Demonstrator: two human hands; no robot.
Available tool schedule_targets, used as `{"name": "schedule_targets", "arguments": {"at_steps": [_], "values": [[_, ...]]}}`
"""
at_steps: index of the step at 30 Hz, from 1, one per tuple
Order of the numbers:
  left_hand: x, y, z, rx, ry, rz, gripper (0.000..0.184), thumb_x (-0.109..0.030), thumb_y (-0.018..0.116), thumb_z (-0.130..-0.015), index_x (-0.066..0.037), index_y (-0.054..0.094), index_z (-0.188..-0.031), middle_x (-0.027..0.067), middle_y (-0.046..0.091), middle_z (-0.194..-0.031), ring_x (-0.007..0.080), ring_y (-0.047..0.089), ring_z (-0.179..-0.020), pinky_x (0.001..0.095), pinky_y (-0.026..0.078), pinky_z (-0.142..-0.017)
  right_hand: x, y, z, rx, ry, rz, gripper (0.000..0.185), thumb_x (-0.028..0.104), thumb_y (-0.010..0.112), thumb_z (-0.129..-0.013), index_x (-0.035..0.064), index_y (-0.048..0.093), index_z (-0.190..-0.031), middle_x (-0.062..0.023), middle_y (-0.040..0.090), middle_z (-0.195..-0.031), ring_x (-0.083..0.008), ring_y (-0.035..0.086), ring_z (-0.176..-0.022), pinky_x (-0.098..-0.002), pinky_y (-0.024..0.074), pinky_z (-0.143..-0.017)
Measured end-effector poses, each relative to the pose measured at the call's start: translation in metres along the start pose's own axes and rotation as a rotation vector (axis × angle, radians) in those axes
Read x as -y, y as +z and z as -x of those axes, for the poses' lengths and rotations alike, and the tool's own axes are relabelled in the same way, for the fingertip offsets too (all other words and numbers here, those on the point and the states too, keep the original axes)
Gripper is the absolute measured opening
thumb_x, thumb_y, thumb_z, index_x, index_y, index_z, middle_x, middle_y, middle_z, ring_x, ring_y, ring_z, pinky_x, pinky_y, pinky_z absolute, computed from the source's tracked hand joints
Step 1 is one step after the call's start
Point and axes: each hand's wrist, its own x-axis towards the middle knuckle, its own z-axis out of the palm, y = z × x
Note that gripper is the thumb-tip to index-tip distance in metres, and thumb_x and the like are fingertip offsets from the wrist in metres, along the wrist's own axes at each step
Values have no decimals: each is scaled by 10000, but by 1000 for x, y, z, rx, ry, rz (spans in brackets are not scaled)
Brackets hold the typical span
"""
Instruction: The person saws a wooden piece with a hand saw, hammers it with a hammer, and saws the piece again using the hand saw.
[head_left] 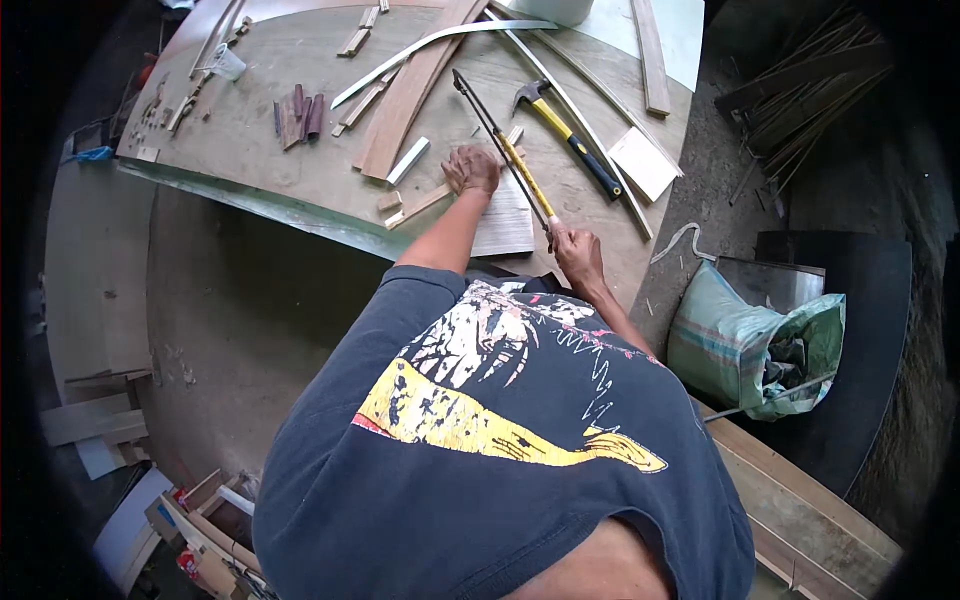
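My right hand (578, 256) is closed around the handle end of a hacksaw (532, 178) with a yellow grip section on its frame. The saw points up and left across the workbench (330, 195), over the end of a thin wooden strip (425, 207). With curled fingers, my left hand (471, 170) presses the strip down just left of the saw. A pale grooved board (505, 225) lies beneath, near the bench's front edge. Whether the blade touches the strip cannot be made out. Right of the saw lies a claw hammer (570, 140) with a black and yellow handle.
A wide plank (410, 110) and a curved white strip (430, 45) lie farther back. Dark red pieces (312, 115), a plastic cup (228, 64) and offcuts are at the left. A green sack (715, 325) stands on the floor at the right.
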Motion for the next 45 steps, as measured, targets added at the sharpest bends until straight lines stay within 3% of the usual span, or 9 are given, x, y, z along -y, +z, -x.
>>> {"name": "schedule_targets", "arguments": {"at_steps": [2, 3, 12, 16, 20, 28, 29, 38, 45], "values": [[-4, -3, -2, 6, -32, 22, 201, -263, 476, -741, -150, 642, -764, 60, 595, -889, 229, 523, -921, 410, 371, -759, 3, -4, -3, -4, 8, 56, 500, 400, 484, -853, 10, 565, -551, -28, 491, -474, -89, 456, -431, -258, 348, -409], [-5, -11, -5, 215, -68, 44, 257, -274, 439, -780, -140, 616, -911, 69, 555, -1007, 222, 469, -1004, 413, 320, -853, -1, -2, -6, -19, -34, 61, 499, 396, 487, -852, 9, 563, -546, -28, 493, -478, -88, 451, -431, -258, 345, -408], [0, -24, -3, 308, 12, 103, 317, -303, 449, -782, -93, 586, -975, 99, 552, -1037, 250, 456, -1038, 464, 328, -871, -10, -8, 9, 36, -15, -190, 474, 376, 487, -860, 9, 577, -575, -17, 483, -480, -74, 427, -427, -241, 328, -393], [-5, -32, 3, 18, 14, 88, 220, -251, 467, -749, -97, 612, -808, 124, 575, -921, 266, 518, -917, 481, 325, -762, -16, -6, 8, 34, -38, -114, 477, 388, 477, -855, -7, 578, -609, -49, 494, -486, -109, 466, -448, -281, 363, -433], [1, -48, 15, 75, 90, 146, 271, -337, 525, -751, -91, 605, -831, 123, 551, -940, 253, 491, -927, 482, 295, -790, -20, -7, 5, 44, 6, -146, 501, 409, 490, -840, -24, 565, -599, -79, 492, -477, -143, 487, -464, -318, 383, -469], [-4, -71, 106, -32, 266, 178, 987, -628, 654, -543, -55, 251, -1239, 156, 248, -1263, 340, 229, -1169, 506, 192, -890, -15, -13, 4, 45, -7, -136, 476, 383, 514, -838, -24, 575, -600, -75, 480, -471, -125, 469, -461, -305, 367, -451], [0, -62, 110, 80, 248, 195, 984, -634, 633, -562, -71, 224, -1258, 165, 135, -1344, 349, 136, -1239, 599, 164, -896, -17, -13, 2, 33, -27, -151, 474, 380, 515, -838, -25, 573, -599, -73, 477, -469, -124, 467, -460, -305, 366, -449], [3, -73, 109, 192, 146, 239, 942, -497, 687, -558, -80, 214, -1258, 171, 64, -1371, 394, 17, -1284, 703, 140, -875, -24, -12, 0, 46, -94, -166, 430, 328, 495, -871, -1, 576, -607, -1, 461, -483, -59, 402, -406, -224, 310, -375], [18, -77, 101, 135, 285, 211, 884, -378, 733, -499, -108, 318, -1232, 161, 158, -1349, 363, 71, -1283, 612, 143, -938, -21, -14, 2, 84, -43, -198, 478, 396, 509, -840, -13, 586, -605, -44, 480, -472, -112, 462, -464, -286, 359, -446]]}}
